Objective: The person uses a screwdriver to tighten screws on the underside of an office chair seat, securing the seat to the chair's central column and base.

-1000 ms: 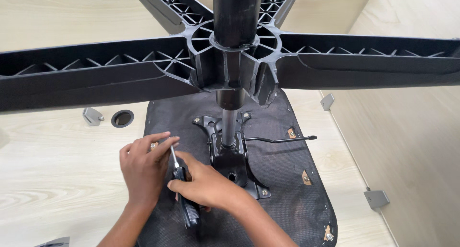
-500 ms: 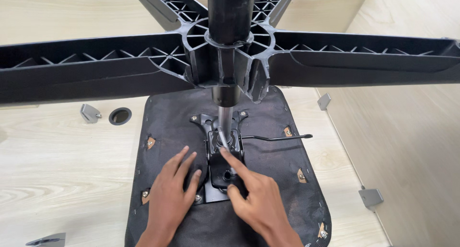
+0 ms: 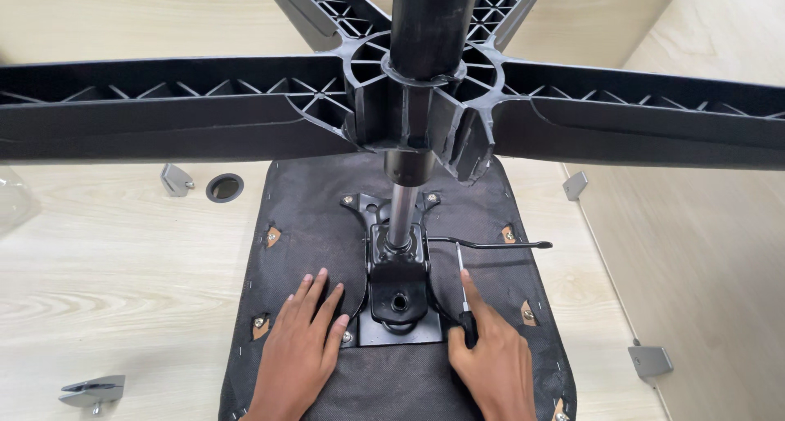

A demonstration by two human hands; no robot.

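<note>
An upturned black chair seat lies on pale wood, with a black metal mechanism plate screwed to its underside. A gas cylinder rises from the plate to the black star base, which fills the top of the view. My left hand rests flat on the seat fabric, fingers apart, its fingertips at the plate's lower left corner. My right hand lies right of the plate and holds a black-handled screwdriver, index finger stretched along it. The shaft points up toward the thin lever.
Small metal brackets lie around the seat: one at the upper left, one at the lower left, two on the right. A round black grommet sits left of the seat. A pale wooden panel runs along the right.
Both hands have come off the mechanism and moved apart and toward me. The left now lies flat left of the plate; the right has shifted right of it with the screwdriver.
</note>
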